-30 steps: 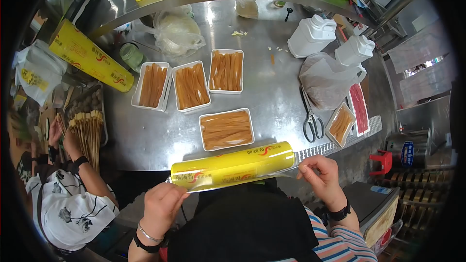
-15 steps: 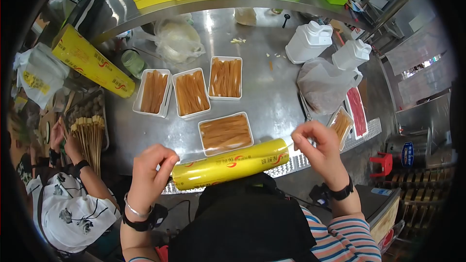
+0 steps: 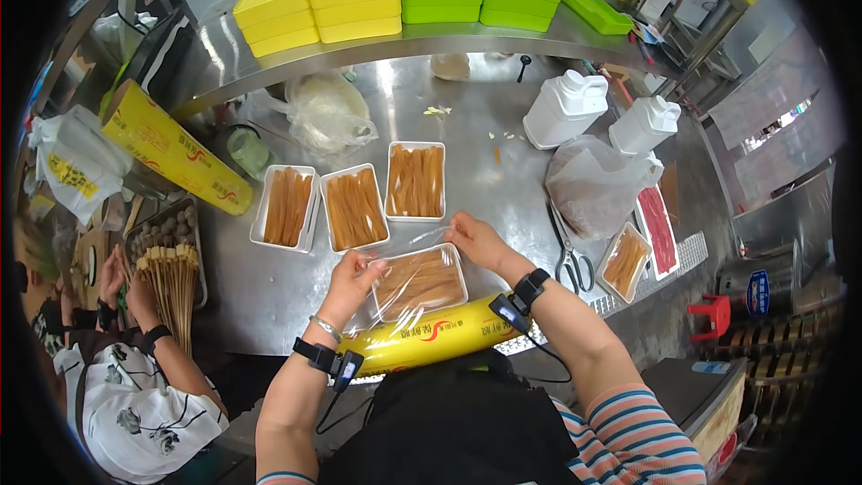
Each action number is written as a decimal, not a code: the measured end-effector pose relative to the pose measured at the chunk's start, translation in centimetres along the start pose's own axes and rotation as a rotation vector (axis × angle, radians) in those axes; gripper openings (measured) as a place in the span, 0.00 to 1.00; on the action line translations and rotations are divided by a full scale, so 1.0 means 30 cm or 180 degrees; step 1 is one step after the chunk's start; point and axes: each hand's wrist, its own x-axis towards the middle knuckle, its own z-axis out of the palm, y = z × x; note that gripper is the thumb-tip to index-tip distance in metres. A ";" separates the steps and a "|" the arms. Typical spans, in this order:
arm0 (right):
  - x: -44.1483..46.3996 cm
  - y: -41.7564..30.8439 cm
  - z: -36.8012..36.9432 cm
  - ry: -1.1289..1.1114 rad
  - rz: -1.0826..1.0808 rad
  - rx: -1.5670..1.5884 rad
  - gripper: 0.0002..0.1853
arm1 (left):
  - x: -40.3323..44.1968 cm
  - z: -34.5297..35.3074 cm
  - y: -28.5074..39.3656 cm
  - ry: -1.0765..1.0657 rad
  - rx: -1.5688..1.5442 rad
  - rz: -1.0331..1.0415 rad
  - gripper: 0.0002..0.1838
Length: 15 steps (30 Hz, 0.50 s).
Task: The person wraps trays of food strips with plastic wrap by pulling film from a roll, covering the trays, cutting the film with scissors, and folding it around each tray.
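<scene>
As the head view looks down on the metal surface (image 3: 508, 193), the left hand (image 3: 352, 286) and right hand (image 3: 480, 241) each pinch, thumb against fingers, the far edge of clear film (image 3: 420, 239) that appears to run from the yellow roll (image 3: 431, 334) over a white tray (image 3: 463, 277) of brown strips (image 3: 417, 280) just beyond it. Thin and limp, the film should weigh almost nothing, cling and crease easily, so its two far corners look the best hold. Light and fairly stiff, the tray would be better steadied by its rim than through the slick film.
</scene>
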 end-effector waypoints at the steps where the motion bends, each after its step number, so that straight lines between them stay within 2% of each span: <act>1: -0.004 0.013 0.009 0.0000 -0.0013 0.0004 0.08 | 0.010 0.014 -0.042 -0.0044 0.0075 0.0485 0.17; 3: -0.011 0.024 0.015 0.0089 -0.0227 0.0025 0.09 | 0.032 0.011 -0.058 0.0019 0.0026 0.0666 0.17; 5: 0.001 0.035 0.019 0.0090 -0.0245 0.0014 0.09 | 0.048 0.000 -0.057 0.0155 0.0708 -0.0078 0.16; 11: 0.010 0.024 0.006 0.0056 -0.0145 0.0181 0.08 | 0.060 0.009 -0.074 0.0276 0.0699 0.0295 0.12; 15: 0.006 0.037 0.013 0.0155 -0.0135 0.0300 0.08 | 0.054 0.034 -0.023 0.0403 -0.0460 0.0212 0.12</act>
